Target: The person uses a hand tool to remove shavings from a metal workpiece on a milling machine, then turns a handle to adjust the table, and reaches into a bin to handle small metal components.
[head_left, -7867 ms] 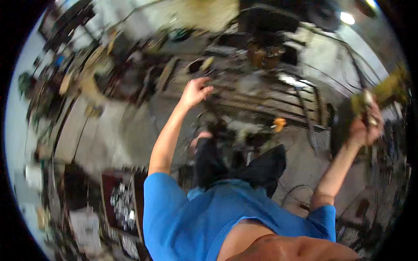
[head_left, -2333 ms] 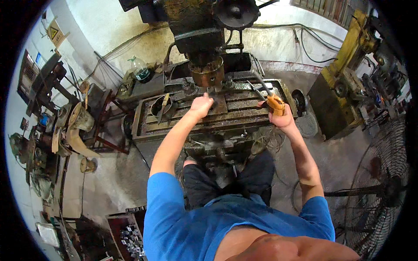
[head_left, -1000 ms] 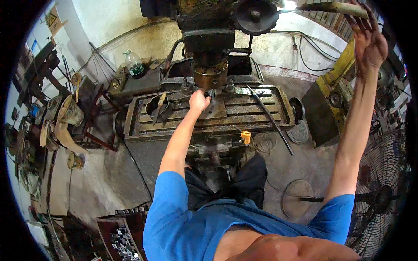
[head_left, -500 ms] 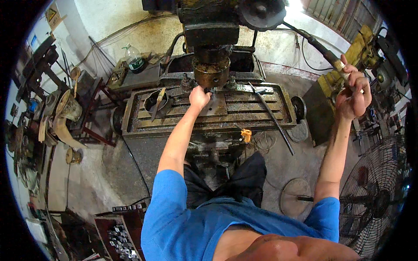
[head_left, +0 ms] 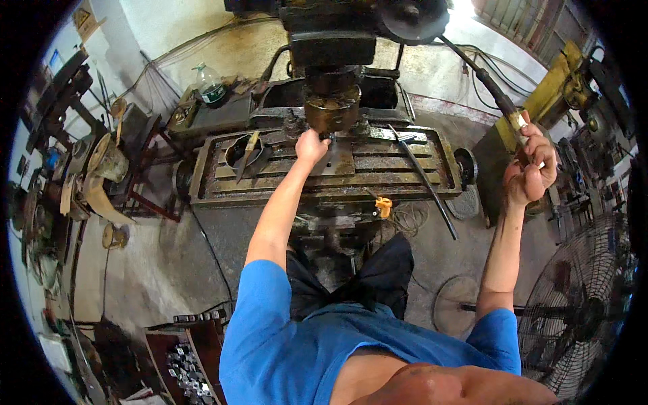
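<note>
Fingers closed, my left hand is at the machine table, just below the drilling machine's round, greasy spindle head. Its thumb points right, against a small dark piece that I cannot make out. Out to the right, my right hand is raised and wrapped round the pale end of a long lever, which runs up to the machine's round hub. On the table's left part sits a dark bowl with a wooden-handled brush across it. A metal bar lies over the table's right side, overhanging the front edge.
An orange object hangs at the table's front edge. A large fan stands at lower right. A tray of small metal parts is at lower left. A plastic bottle stands behind left, and a bucket hangs farther left.
My right hand has moved left and a little lower, swinging the lever's end with it. My left hand stays by the spindle. The whole view has shifted slightly.
</note>
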Demonstrator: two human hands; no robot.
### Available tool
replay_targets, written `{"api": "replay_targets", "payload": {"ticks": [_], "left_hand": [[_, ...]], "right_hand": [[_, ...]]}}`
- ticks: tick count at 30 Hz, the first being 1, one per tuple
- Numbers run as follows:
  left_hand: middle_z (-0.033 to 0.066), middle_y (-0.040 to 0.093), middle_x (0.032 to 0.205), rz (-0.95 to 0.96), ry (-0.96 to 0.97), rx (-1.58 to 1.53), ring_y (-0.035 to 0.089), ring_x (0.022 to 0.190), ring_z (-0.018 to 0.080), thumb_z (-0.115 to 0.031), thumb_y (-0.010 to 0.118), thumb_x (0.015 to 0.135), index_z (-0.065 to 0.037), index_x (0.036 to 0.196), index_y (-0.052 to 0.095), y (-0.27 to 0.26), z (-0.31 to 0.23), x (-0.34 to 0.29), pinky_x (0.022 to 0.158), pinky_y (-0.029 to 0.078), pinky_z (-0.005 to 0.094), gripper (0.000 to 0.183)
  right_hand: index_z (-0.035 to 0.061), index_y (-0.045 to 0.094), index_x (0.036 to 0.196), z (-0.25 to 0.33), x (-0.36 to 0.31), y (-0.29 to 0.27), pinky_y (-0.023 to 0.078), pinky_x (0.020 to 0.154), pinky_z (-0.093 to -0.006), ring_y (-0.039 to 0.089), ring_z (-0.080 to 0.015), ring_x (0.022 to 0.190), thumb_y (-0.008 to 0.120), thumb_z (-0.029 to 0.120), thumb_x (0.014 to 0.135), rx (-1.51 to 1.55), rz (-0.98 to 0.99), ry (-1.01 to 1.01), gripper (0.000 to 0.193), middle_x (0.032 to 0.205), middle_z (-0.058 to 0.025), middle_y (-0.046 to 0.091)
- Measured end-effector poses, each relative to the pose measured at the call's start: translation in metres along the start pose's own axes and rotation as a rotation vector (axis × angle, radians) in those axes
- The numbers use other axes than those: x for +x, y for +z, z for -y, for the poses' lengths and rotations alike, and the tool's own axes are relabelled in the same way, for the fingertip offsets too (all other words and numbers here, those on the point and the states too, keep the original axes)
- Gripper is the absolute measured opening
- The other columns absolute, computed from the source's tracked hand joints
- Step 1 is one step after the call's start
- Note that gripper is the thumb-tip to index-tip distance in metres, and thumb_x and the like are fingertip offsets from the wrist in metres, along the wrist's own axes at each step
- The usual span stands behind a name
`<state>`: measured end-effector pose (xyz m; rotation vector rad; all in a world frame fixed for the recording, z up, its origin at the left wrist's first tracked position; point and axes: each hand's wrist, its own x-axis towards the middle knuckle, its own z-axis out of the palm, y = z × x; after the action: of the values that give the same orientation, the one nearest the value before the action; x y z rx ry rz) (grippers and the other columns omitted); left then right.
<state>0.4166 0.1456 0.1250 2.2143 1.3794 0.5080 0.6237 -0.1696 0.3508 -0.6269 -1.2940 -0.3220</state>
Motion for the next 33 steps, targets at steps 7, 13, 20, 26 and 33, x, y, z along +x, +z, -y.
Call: {"api": "replay_targets", "payload": {"ticks": [7,13,20,26,33], "left_hand": [[0.0170,0.060,0.091,-0.445,0.324,0.132,0.060,0.077,0.0328,-0.030,0.062,0.075,-0.011,0.107,0.055,-0.085,0.040,-0.075,0.063,0.048,0.0419,0.038],[0.0153,0.059,0.085,-0.494,0.135,0.465,0.060,0.067,0.0322,-0.031,0.058,0.078,-0.013,0.110,0.054,-0.136,0.097,-0.130,0.054,0.047,0.0426,0.037],[0.0172,0.063,0.080,-0.565,0.099,-0.003,0.061,0.072,0.0334,-0.022,0.051,0.084,-0.004,0.101,0.060,-0.113,0.123,-0.110,0.060,0.048,0.0407,0.026],[0.0192,0.062,0.084,-0.415,0.191,-0.291,0.060,0.082,0.0334,-0.018,0.051,0.082,-0.001,0.093,0.062,-0.059,0.054,-0.094,0.072,0.047,0.0376,0.023],[0.0189,0.061,0.081,-0.380,0.092,-0.318,0.059,0.080,0.0350,-0.017,0.051,0.081,-0.004,0.090,0.063,-0.028,0.011,-0.059,0.068,0.046,0.0407,0.020]], "right_hand": [[0.0046,0.033,0.061,0.008,0.000,-0.003,0.024,0.098,-0.0582,0.050,-0.0332,0.087,0.042,0.008,0.053,-0.021,-0.012,0.018,0.012,0.069,-0.0116,0.043],[0.0053,0.035,0.064,0.004,-0.001,-0.008,0.023,0.099,-0.0590,0.050,-0.0329,0.091,0.045,0.008,0.062,0.013,-0.015,0.021,0.010,0.073,-0.0103,0.045],[0.0038,0.036,0.062,0.006,0.003,0.003,0.025,0.097,-0.0583,0.051,-0.0323,0.087,0.041,0.006,0.055,0.034,-0.080,0.038,0.009,0.070,-0.0113,0.044],[0.0041,0.036,0.062,0.005,-0.002,-0.001,0.025,0.097,-0.0585,0.051,-0.0318,0.087,0.039,0.004,0.056,0.012,-0.068,0.045,0.007,0.070,-0.0112,0.045],[0.0042,0.036,0.062,0.008,-0.003,0.003,0.025,0.098,-0.0571,0.050,-0.0314,0.088,0.041,0.004,0.057,0.023,-0.075,0.042,0.007,0.070,-0.0109,0.044]]}}
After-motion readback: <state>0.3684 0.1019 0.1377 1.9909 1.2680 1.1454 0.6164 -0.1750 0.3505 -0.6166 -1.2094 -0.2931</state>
